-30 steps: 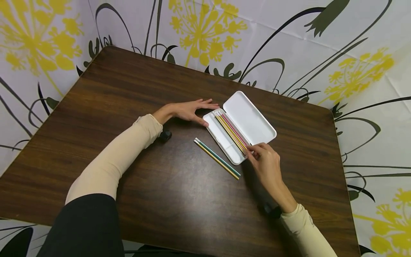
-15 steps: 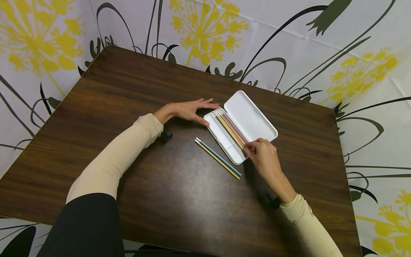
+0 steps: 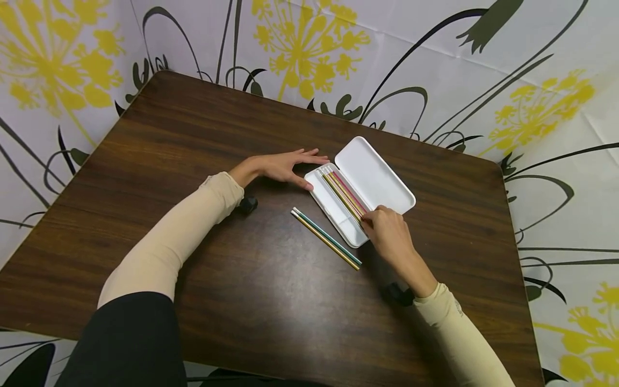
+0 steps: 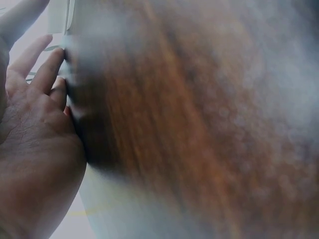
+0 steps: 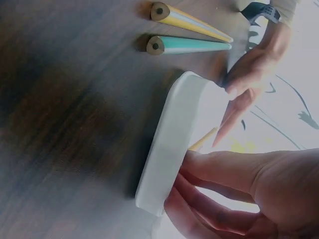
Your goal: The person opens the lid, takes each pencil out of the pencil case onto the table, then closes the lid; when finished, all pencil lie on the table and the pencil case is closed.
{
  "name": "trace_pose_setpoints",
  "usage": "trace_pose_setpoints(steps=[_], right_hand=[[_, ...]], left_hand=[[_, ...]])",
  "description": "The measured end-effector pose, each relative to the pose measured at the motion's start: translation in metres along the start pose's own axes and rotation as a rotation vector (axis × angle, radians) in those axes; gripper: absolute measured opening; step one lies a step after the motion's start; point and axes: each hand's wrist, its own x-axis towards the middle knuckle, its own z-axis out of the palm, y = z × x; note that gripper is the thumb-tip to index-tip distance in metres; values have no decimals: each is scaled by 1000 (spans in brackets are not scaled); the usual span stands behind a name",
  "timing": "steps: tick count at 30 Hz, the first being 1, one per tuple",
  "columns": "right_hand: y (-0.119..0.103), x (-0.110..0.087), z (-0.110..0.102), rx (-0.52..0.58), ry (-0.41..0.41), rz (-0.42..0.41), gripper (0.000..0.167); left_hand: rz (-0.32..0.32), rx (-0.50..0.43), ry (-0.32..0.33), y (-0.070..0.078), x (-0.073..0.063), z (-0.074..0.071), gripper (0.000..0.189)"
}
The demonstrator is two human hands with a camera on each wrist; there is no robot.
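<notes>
Head view: see a white pencil case [image 3: 316, 188] right of the middle on the dark wood-grain table [image 3: 217, 301], set at a slant, with its lid [image 3: 374, 174] folded back toward the far right. Inside, make out a row of pencils [image 3: 345, 192] along the lid side, gold and pinkish red among them, white-tipped at the far end, and a bare strip of tray on the near-left side. At the far-left end of the case, find the left hand [image 3: 279, 167], fingers straight and spread, thumb at the corner, with no hold on anything. At the near-right end, find the right hand [image 3: 387, 234], thumb and fingers bent over the end wall, tips at the near ends of the row. From the right wrist, see the thumb tip right by a yellow pencil of that row, other fingers curled below; cannot tell a pinch from a mere touch. Just to the near-left of the case, see a loose gold pencil [image 5: 192, 23] and a loose teal pencil [image 5: 189, 45] side by side on the wood, blunt cored ends toward the near right. Note cream sleeves [image 3: 169, 231] on both forearms, and beyond the far edge a white cloth [image 3: 411, 21] with yellow flowers. From the left wrist, get mostly blurred brown grain, with palm and fingers at the left edge.
</notes>
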Motion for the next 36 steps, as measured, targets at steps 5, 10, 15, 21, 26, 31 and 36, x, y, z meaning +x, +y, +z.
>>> trace_pose_setpoints(steps=[5, 10, 15, 21, 26, 31, 36], right_hand=[[-2, 0, 3, -22, 3, 15, 11], [-3, -2, 7, -25, 34, 27, 13], [2, -4, 7, 36, 84, 31, 10], [11, -5, 1, 136, 130, 64, 6], [19, -11, -2, 249, 161, 90, 8], [27, -19, 0, 404, 199, 157, 10], [34, -22, 2, 485, 246, 213, 11]], left_hand=[[11, 0, 1, 2, -1, 1, 77], [2, -16, 1, 1, -1, 3, 78], [-13, -17, 1, 0, 0, 4, 78], [-4, -19, 4, 1, -1, 3, 78], [-11, -19, -3, 3, -1, 3, 78], [-8, 1, -8, 4, -1, 2, 78], [-25, 3, -1, -8, 1, 1, 80]])
